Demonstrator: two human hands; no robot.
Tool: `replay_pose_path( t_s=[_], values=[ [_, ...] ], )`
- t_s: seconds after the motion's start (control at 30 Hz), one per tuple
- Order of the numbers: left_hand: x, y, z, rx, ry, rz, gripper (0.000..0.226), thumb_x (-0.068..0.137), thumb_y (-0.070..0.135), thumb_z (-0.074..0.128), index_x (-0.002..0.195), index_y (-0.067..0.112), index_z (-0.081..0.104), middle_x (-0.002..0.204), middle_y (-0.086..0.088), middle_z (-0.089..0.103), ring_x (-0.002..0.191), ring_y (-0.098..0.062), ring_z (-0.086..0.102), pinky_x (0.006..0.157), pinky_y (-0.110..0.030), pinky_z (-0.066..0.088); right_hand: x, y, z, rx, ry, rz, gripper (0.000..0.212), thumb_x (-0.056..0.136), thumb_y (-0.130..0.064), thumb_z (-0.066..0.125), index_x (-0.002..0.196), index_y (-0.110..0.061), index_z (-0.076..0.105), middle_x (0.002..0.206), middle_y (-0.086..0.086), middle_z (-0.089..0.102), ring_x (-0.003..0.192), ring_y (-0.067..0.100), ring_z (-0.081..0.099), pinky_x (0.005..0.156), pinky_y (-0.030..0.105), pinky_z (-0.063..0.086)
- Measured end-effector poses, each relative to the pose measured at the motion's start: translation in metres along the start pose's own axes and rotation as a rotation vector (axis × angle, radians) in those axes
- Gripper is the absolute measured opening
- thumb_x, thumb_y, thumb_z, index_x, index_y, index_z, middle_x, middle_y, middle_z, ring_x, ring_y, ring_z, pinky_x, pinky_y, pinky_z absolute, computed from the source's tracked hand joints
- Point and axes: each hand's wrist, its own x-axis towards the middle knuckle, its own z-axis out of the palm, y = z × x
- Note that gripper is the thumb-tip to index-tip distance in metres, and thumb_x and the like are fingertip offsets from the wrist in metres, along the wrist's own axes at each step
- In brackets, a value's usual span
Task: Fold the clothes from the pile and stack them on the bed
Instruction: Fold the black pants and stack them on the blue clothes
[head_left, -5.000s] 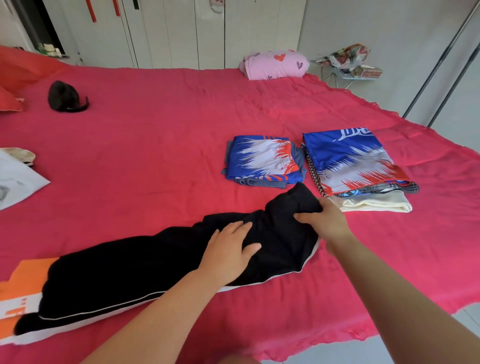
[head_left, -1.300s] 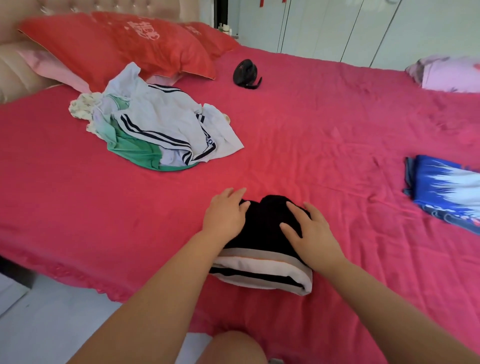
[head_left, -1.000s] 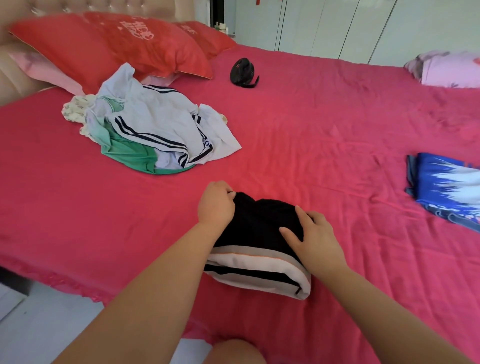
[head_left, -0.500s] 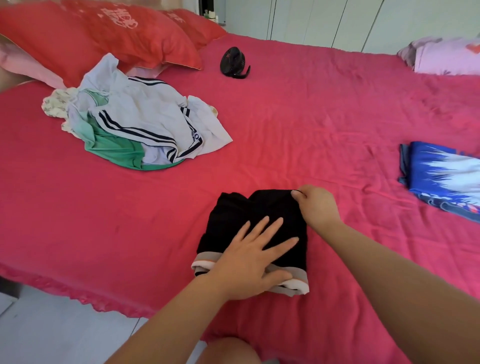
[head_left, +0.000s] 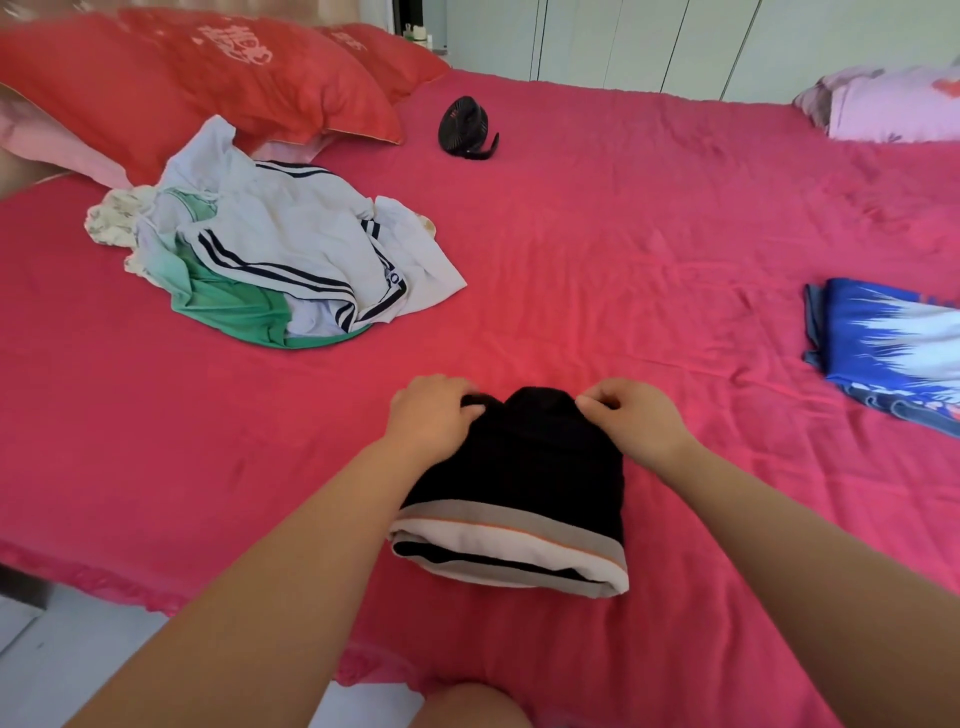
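At the far left, red pillows (head_left: 208, 78) lie at the head of the bed (head_left: 623, 234), and the unfolded pile of clothes (head_left: 270, 260), white, striped and green, lies just below them. A small black fan (head_left: 465, 127) sits farther back. Near the bed's front edge lies the folded black garment (head_left: 519, 478). The left hand (head_left: 431, 415) has its grip curled on the far left corner, and the right hand (head_left: 634, 421) pinches the far right corner. A folded blue garment (head_left: 893, 343) lies well apart at the right, with a pink pillow (head_left: 893, 104) behind.
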Motion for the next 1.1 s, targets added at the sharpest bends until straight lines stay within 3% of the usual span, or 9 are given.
replay_pose_path(
  t_s=[0.13,0.3,0.5,0.67,0.77,0.87,0.93,1.0,1.1],
  values=[
    [0.010,-0.007,-0.003,-0.214,0.245,-0.160,0.025,0.095,0.024,0.048,0.098,0.005,0.064,0.100,-0.016,0.062,0.097,-0.035,0.055,0.076,-0.037,0.040,0.004,0.007,0.006,-0.006,0.173,0.069,0.021,0.095,-0.022,0.047,0.089,-0.008,0.062,0.082,0.006,0.064,0.088,0.027,0.058,0.063,0.028,0.028],
    [0.008,-0.010,0.008,-0.448,0.296,-0.265,0.025,0.093,0.011,0.051,0.114,0.006,0.062,0.113,-0.014,0.063,0.106,-0.028,0.055,0.083,-0.029,0.038,0.008,0.009,0.018,0.006,0.234,0.083,0.025,0.097,-0.021,0.044,0.096,-0.003,0.061,0.096,0.015,0.065,0.096,0.032,0.057,0.064,0.027,0.024],
    [-0.030,0.014,-0.003,-0.433,0.438,0.120,0.055,0.086,0.046,0.044,0.131,0.014,0.052,0.133,-0.005,0.054,0.125,-0.021,0.045,0.106,-0.027,0.028,-0.003,0.007,0.007,0.199,0.072,0.073,0.030,0.094,-0.044,0.044,0.075,-0.024,0.056,0.070,-0.009,0.054,0.071,0.012,0.051,0.057,0.022,0.032],
    [-0.076,0.030,0.027,-0.061,-0.086,0.238,0.087,0.065,0.080,0.013,0.144,0.048,-0.001,0.157,0.011,-0.006,0.144,-0.016,-0.010,0.114,-0.049,-0.005,-0.003,0.013,0.010,0.045,0.091,0.083,0.022,0.092,-0.029,0.053,0.088,-0.011,0.066,0.077,-0.001,0.059,0.077,0.015,0.054,0.061,0.026,0.030],
    [-0.081,0.025,0.039,0.037,-0.078,0.222,0.090,0.063,0.084,0.011,0.142,0.047,-0.013,0.154,0.009,-0.021,0.142,-0.020,-0.022,0.112,-0.052,-0.010,0.000,0.015,0.011,-0.020,0.087,0.175,0.018,0.092,-0.022,0.052,0.086,-0.009,0.064,0.075,0.003,0.058,0.080,0.023,0.056,0.056,0.028,0.031],
    [-0.082,0.025,0.028,0.024,-0.053,0.185,0.103,0.058,0.086,0.015,0.145,0.038,-0.012,0.155,0.006,-0.021,0.141,-0.019,-0.023,0.113,-0.051,-0.009,-0.003,0.006,0.009,-0.004,0.255,0.126,0.020,0.090,-0.020,0.050,0.102,-0.013,0.064,0.102,0.007,0.064,0.101,0.027,0.057,0.075,0.029,0.039],
    [-0.087,0.023,0.024,0.022,-0.062,0.161,0.112,0.054,0.087,0.016,0.147,0.031,-0.012,0.155,0.004,-0.020,0.141,-0.019,-0.023,0.113,-0.048,-0.011,-0.020,-0.012,0.006,-0.055,0.402,-0.134,0.030,0.089,-0.030,0.049,0.111,-0.017,0.064,0.114,0.006,0.063,0.111,0.026,0.054,0.093,0.037,0.041],
    [-0.092,0.022,0.025,0.010,-0.066,0.119,0.118,0.052,0.088,0.016,0.148,0.024,-0.013,0.156,0.003,-0.018,0.142,-0.018,-0.021,0.114,-0.045,-0.011,-0.045,-0.026,0.015,-0.165,0.328,-0.341,0.046,0.087,-0.044,0.037,0.123,-0.025,0.058,0.128,0.001,0.057,0.124,0.023,0.047,0.104,0.041,0.033],
    [-0.094,0.018,0.031,0.008,-0.115,0.049,0.120,0.061,0.088,0.031,0.147,0.019,-0.014,0.156,0.000,-0.018,0.142,-0.016,-0.020,0.115,-0.043,-0.011,-0.076,-0.012,0.043,-0.379,0.018,-0.193,0.052,0.093,-0.054,0.024,0.143,-0.041,0.025,0.155,-0.008,0.017,0.145,0.017,0.006,0.115,0.048,0.009]
  ],
)
